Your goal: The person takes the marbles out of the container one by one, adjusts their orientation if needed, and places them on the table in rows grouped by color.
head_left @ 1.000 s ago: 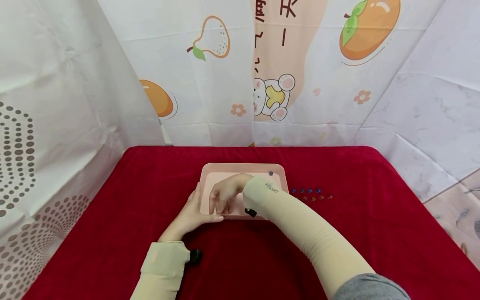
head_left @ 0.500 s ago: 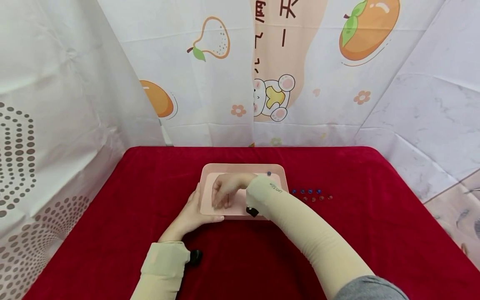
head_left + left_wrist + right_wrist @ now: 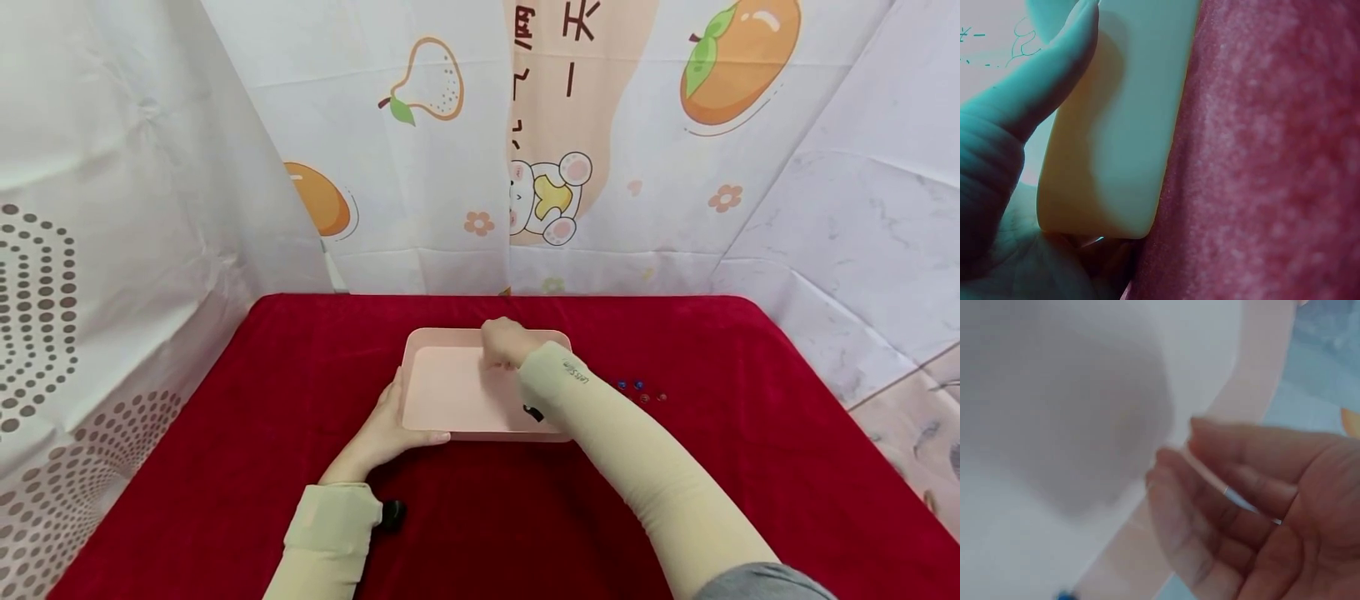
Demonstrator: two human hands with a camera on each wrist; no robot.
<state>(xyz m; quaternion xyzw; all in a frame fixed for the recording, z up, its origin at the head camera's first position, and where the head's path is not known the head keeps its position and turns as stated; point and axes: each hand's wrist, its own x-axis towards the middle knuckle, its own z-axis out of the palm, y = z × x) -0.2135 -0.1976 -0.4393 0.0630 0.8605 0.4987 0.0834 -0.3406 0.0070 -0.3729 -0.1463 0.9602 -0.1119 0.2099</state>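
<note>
A shallow pink tray (image 3: 450, 421) lies on red cloth. My left hand (image 3: 384, 433) holds its near left corner, thumb along the front wall and fingers by the left side; in the left wrist view the thumb (image 3: 1054, 75) lies over the wall (image 3: 1129, 125). Over the tray's back right part is my right hand (image 3: 504, 342), fingers curled, with thumb and fingertips close together in the right wrist view. I cannot tell whether something small is pinched there. A small blue bead-like piece (image 3: 1065, 595) shows at the lower edge of that view, by the tray wall.
Right of the tray, small blue bead-like pieces (image 3: 638, 384) and brownish ones (image 3: 662, 397) sit in two rows, partly hidden by the right sleeve (image 3: 637, 467). A printed curtain (image 3: 420, 192) hangs behind the table's back edge.
My right hand has moved from the tray's front left towards its back right, with its fingers more curled. The blue piece at the back right is now hidden in the head view. My left hand stays put.
</note>
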